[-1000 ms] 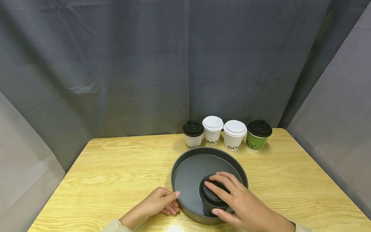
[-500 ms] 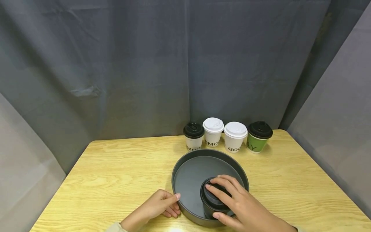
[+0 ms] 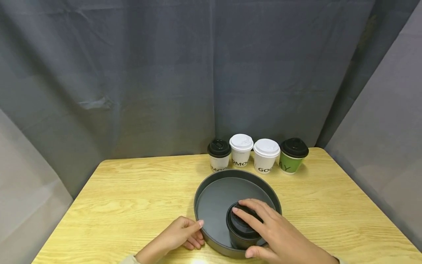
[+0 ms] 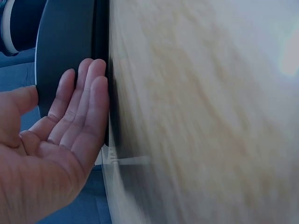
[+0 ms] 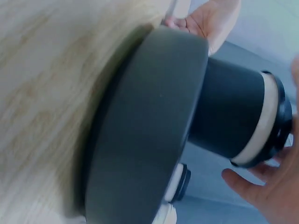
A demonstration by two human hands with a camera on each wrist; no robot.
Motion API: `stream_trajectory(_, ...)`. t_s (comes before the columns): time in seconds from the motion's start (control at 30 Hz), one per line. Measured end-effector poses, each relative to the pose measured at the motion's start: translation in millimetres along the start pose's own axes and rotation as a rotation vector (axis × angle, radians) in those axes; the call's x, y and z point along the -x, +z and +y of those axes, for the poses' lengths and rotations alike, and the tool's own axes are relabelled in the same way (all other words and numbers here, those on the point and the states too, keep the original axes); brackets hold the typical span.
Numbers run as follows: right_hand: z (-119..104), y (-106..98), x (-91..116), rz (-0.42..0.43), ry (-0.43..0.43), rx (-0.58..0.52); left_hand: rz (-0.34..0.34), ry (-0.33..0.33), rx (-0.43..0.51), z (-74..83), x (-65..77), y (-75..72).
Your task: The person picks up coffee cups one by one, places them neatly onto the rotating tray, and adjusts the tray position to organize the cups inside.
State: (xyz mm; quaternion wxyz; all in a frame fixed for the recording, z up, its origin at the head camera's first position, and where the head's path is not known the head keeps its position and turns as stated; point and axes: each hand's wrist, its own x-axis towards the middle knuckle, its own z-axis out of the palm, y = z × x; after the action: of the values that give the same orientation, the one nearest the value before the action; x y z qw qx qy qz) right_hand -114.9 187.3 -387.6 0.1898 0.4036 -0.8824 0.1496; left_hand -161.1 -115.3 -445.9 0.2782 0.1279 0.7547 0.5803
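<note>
A dark grey round pan (image 3: 214,205) with a raised wall lies on the table. In its near right part a black paper cup (image 5: 231,107) stands upright, topped by a black lid (image 3: 238,224); a pale band shows under the lid in the right wrist view. My right hand (image 3: 275,233) is over this cup, fingers spread across the lid and the thumb apart from the cup's side. At the pan's near left edge, my left hand (image 3: 182,233) holds the wall, its thumb tip at the rim and its fingers (image 4: 88,107) along the outside.
Behind the pan stand a white cup with a black lid (image 3: 219,154), two white cups with white lids (image 3: 241,149) (image 3: 266,156) and a green cup with a black lid (image 3: 292,156). Grey curtains (image 3: 165,80) hang behind and beside the wooden table (image 3: 132,194).
My right thumb has come away from the black cup's side, while the fingers stay over the lid. The left hand and the pan keep their places; the head view shifts slightly.
</note>
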Motion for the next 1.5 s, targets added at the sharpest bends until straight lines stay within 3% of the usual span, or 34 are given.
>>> stream_trajectory(0.2,18.2,-10.0,4.7,-0.007,0.094,-0.014,0.001,0.0,-0.002,2.1,3.5,4.6)
stream_trajectory(0.33,37.8,-12.0,11.6,-0.041,0.181,-0.064,-0.036,-0.008,0.011,2.4,6.6,10.8)
stream_trajectory(0.57,73.0,-3.5,26.6,-0.049,0.287,-0.219,-0.109,0.004,0.027,6.0,13.6,23.4)
stream_trajectory(0.8,95.7,9.2,35.7,-0.158,0.414,-0.273,-0.125,-0.008,0.004,5.4,14.6,30.9)
stream_trajectory(0.97,100.0,15.1,40.4,-0.209,0.437,-0.326,-0.128,-0.003,0.006,4.8,14.0,31.2)
stream_trajectory(1.2,97.3,16.8,45.4,-0.175,0.401,-0.273,-0.113,-0.018,-0.001,4.3,13.6,29.5)
stream_trajectory(1.5,74.4,10.8,59.4,-0.173,0.416,-0.188,-0.072,-0.021,-0.02,3.8,10.5,15.3)
